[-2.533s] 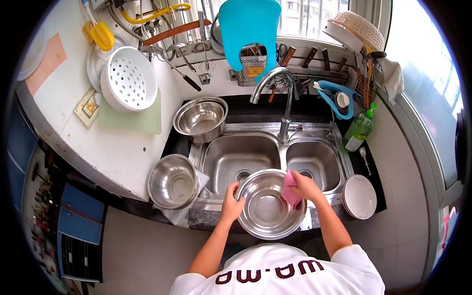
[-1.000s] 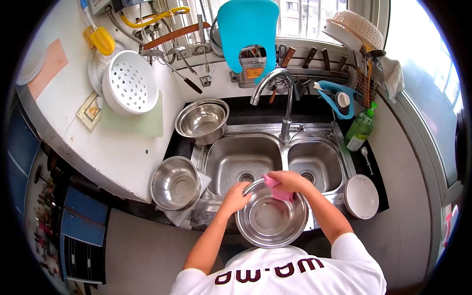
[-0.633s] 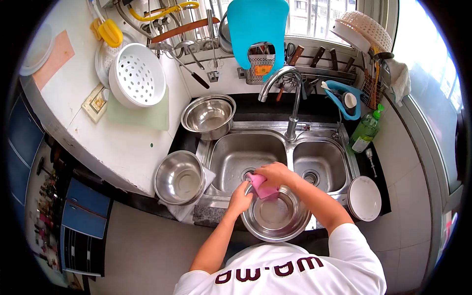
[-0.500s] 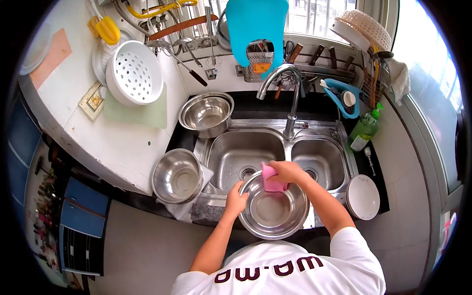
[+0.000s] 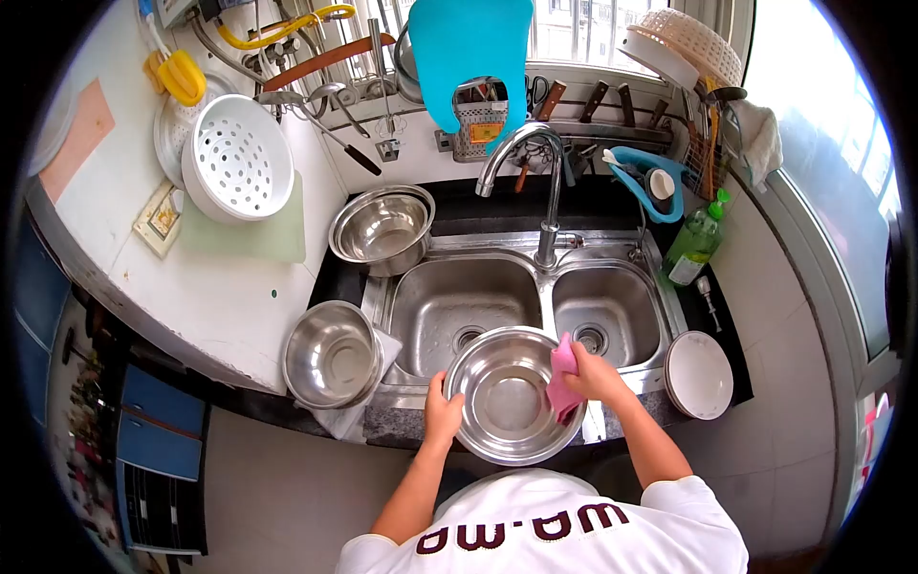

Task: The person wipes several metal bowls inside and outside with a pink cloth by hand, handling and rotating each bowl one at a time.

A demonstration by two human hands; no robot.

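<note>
free room beneath arching faucet (image 5: 552, 196)

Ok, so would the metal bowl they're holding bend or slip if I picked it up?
The metal bowl probably won't bend much: it's shiny metal, evenly round. It might slip easily, because its inside looks smooth.

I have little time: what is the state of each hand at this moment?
Left hand: closed, holding the rim of the round silver metal bowl.
Right hand: closed, holding the soft pink cloth at the bowl's right side.
</note>
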